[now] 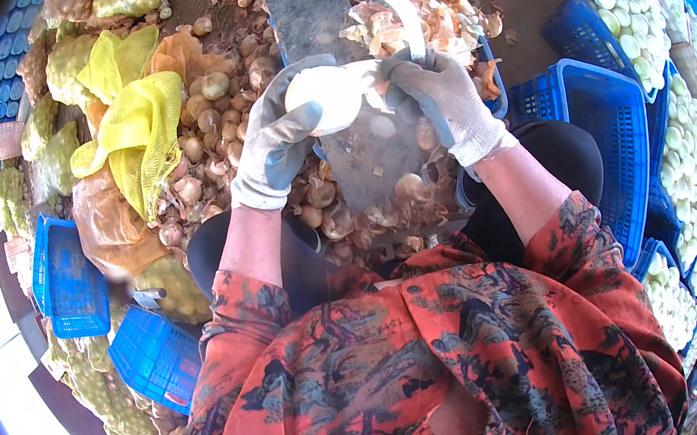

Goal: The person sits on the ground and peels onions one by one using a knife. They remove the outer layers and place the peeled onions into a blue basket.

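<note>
My left hand (270,139), in a grey-and-white work glove, grips a pale, mostly peeled onion (329,104) between thumb and fingers. My right hand (441,92), gloved alike, holds a knife whose curved blade (408,20) points away from me. A strip of onion skin (373,81) stretches from the onion to the fingers of my right hand. Both hands are above a dark, narrow board (375,172) between my knees. Unpeeled onions (202,115) are heaped left of the board, and loose skins (420,0) lie in a blue-rimmed container on the right.
A yellow mesh bag (145,131) drapes over an orange one (113,214) on the left. Stacked blue plastic crates (613,139) stand by my right knee. Beyond them, more crates hold peeled onions (684,163). Two blue crates (72,277) sit at the lower left near filled mesh sacks.
</note>
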